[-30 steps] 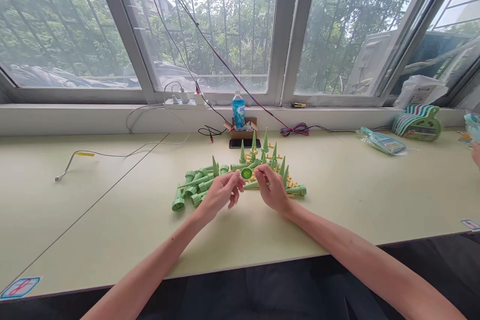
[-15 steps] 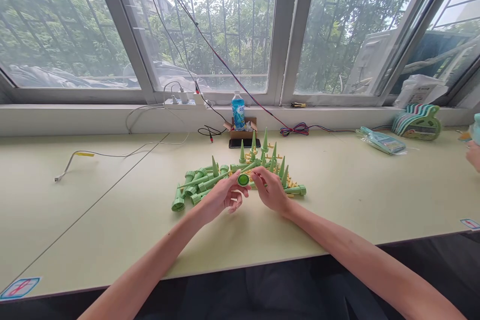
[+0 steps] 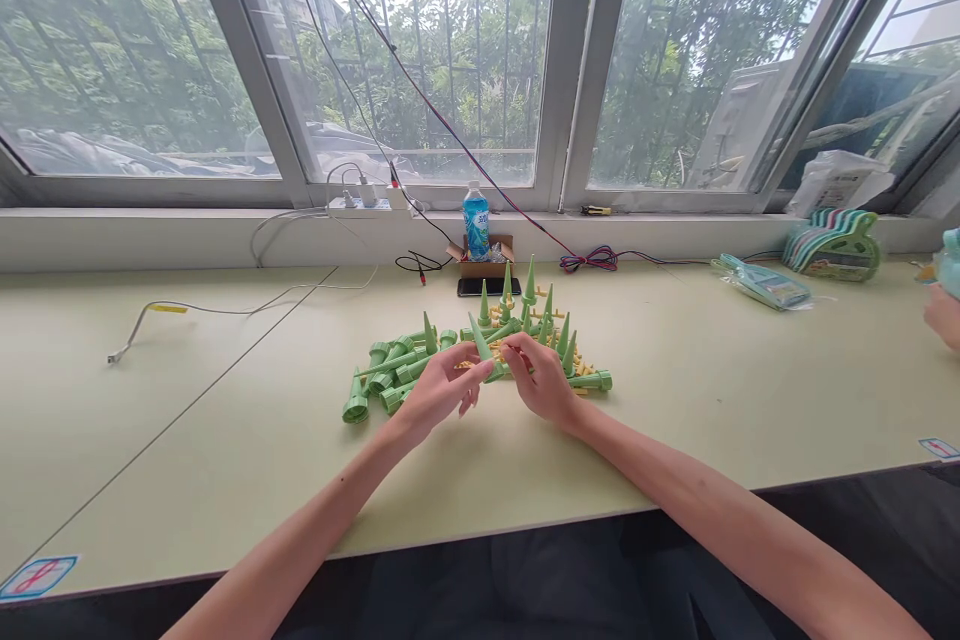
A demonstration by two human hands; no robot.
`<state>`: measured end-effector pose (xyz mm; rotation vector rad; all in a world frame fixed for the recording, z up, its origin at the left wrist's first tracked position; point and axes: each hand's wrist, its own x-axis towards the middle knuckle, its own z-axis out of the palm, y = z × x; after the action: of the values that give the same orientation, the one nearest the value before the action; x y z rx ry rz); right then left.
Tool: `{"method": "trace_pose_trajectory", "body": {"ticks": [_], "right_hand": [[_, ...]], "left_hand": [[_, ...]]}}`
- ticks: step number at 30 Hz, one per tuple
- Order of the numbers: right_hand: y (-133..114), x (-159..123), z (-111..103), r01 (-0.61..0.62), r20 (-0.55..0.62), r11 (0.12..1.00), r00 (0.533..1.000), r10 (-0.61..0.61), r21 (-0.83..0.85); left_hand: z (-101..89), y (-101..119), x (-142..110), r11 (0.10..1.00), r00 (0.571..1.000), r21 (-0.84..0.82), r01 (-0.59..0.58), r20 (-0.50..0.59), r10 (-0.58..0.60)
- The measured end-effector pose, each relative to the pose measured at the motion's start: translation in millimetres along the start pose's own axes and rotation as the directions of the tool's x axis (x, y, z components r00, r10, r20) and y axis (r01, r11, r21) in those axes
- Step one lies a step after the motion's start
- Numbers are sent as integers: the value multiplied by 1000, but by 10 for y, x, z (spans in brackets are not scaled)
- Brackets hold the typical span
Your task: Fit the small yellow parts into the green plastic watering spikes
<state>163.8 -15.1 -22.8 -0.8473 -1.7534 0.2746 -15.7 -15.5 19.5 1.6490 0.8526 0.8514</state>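
My left hand [image 3: 444, 387] is closed on a green plastic plant watering spike [image 3: 480, 338], its point tilted up and away from me. Close on its right, my right hand [image 3: 544, 382] is pinched, thumb against fingertips; whatever it may hold is too small to make out. Beyond both hands lies a heap of similar green spikes, some standing point up like the upright spike [image 3: 531, 282], others lying like the spike at the left [image 3: 356, 405]. Small yellow plastic pieces [image 3: 589, 367] are scattered among them, partly hidden by my hands.
Behind the heap are a dark phone [image 3: 480, 287], a small cardboard box [image 3: 487, 268] and a blue bottle [image 3: 476, 225]. Cables [image 3: 592, 260] run along the back. Green packaged items [image 3: 836, 250] stand at the right, near another person's hand [image 3: 943, 315].
My left hand has turned the spike: its round open end faced me before, and now its pointed end shows upward. My right hand has stayed nearly still.
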Motion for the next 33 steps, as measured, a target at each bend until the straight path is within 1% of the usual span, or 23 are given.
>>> {"method": "trace_pose_trajectory", "body": {"ticks": [3, 8, 11, 14, 19, 21, 24, 27, 29, 31, 33], "right_hand": [[-5, 2, -2, -4, 0, 1000, 1000, 4, 0], [-1, 2, 0, -13, 6, 1000, 1000, 13, 6], [11, -1, 3, -9, 6, 1000, 1000, 9, 14], [18, -4, 6, -15, 6, 1000, 1000, 15, 22], [22, -13, 14, -37, 4, 999, 999, 37, 18], [24, -17, 16, -40, 8, 999, 999, 40, 16], [20, -20, 14, -43, 9, 999, 999, 43, 15], [7, -19, 9, -46, 3, 999, 999, 46, 5], [-2, -17, 5, -48, -9, 999, 999, 48, 0], [-6, -15, 3, -50, -35, 999, 998, 50, -3], [-7, -13, 2, -54, -70, 999, 996, 53, -8]], "left_hand": [[3, 1, -12, 996, 999, 74, -51, 1, 51], [0, -47, -8, 986, 996, 143, -91, -10, 93], [-1, -87, 0, 974, 989, 179, -136, -28, 144], [2, -112, 2, 946, 971, 238, -222, -34, 237], [22, -120, -3, 849, 925, 406, -338, -23, 379], [31, -121, -4, 823, 914, 445, -352, -26, 405], [38, -121, -5, 819, 915, 461, -340, -37, 401], [35, -109, -11, 844, 927, 435, -316, -50, 373], [26, -89, -17, 892, 944, 352, -283, -62, 324], [11, -60, -18, 957, 970, 192, -218, -66, 235], [-6, -32, -10, 991, 989, -3, -136, -64, 135]]}}
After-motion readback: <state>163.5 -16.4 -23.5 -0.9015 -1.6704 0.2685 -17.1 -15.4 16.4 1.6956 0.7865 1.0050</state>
